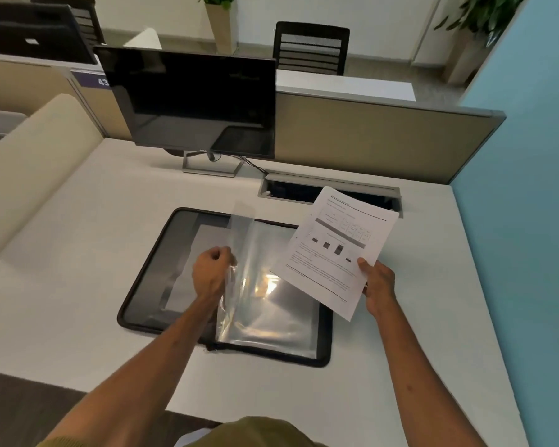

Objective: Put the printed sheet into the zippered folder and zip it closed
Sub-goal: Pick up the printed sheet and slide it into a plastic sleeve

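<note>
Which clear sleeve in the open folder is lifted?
The clear plastic sleeve that the left hand pinches, standing up over the black zippered folder's middle; the remaining sleeves lie flat on its right half.

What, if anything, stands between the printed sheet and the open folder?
Nothing visible does. The right hand holds the printed sheet over the right side of the zippered folder, which lies open on the desk. The left hand pinches a clear sleeve, holding it raised.
</note>
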Demonstrator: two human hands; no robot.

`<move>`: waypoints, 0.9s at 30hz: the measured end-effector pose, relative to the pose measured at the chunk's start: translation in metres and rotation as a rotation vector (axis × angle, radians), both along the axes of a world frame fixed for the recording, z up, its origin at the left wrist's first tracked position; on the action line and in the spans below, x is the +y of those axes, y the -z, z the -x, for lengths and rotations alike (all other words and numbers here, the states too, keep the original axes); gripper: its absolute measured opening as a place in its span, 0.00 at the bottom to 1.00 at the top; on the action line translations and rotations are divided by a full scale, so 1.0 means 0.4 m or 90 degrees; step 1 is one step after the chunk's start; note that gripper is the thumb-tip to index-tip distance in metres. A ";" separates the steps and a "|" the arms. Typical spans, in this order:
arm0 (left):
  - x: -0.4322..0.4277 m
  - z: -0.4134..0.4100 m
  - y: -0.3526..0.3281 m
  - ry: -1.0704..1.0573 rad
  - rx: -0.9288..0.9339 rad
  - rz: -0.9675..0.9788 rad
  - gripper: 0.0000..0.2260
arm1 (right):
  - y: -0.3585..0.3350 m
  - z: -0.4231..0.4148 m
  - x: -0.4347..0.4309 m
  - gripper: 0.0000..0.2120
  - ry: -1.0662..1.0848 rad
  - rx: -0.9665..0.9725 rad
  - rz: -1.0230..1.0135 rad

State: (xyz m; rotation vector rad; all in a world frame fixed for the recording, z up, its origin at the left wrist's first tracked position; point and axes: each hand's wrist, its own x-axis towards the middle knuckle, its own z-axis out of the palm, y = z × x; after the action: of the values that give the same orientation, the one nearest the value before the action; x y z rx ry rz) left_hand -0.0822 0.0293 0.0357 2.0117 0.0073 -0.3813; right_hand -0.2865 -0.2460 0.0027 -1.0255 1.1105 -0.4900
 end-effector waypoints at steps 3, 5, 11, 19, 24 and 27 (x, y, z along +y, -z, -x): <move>0.067 -0.079 -0.027 -0.054 0.095 0.101 0.13 | 0.005 -0.036 0.019 0.15 -0.027 0.001 -0.003; 0.121 -0.117 -0.036 -0.062 0.170 0.112 0.12 | 0.007 -0.063 0.035 0.15 -0.044 -0.001 -0.005; 0.276 -0.192 -0.027 -0.203 0.293 0.069 0.15 | 0.015 -0.125 0.072 0.15 -0.091 0.001 -0.015; 0.322 -0.227 -0.021 -0.187 0.109 -0.233 0.15 | 0.022 -0.149 0.066 0.14 -0.111 0.011 0.001; 0.234 -0.188 -0.019 -0.015 -0.004 -0.249 0.19 | 0.019 -0.137 0.037 0.12 -0.091 0.014 0.001; 0.147 -0.158 -0.007 0.106 -0.057 -0.267 0.24 | 0.014 -0.115 0.012 0.14 -0.072 0.017 0.013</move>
State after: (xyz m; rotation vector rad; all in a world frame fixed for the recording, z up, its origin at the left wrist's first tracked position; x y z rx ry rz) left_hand -0.0189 0.0880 0.0385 2.4526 -0.1476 -0.4203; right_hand -0.2407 -0.2412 -0.0028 -1.1093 1.0667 -0.3990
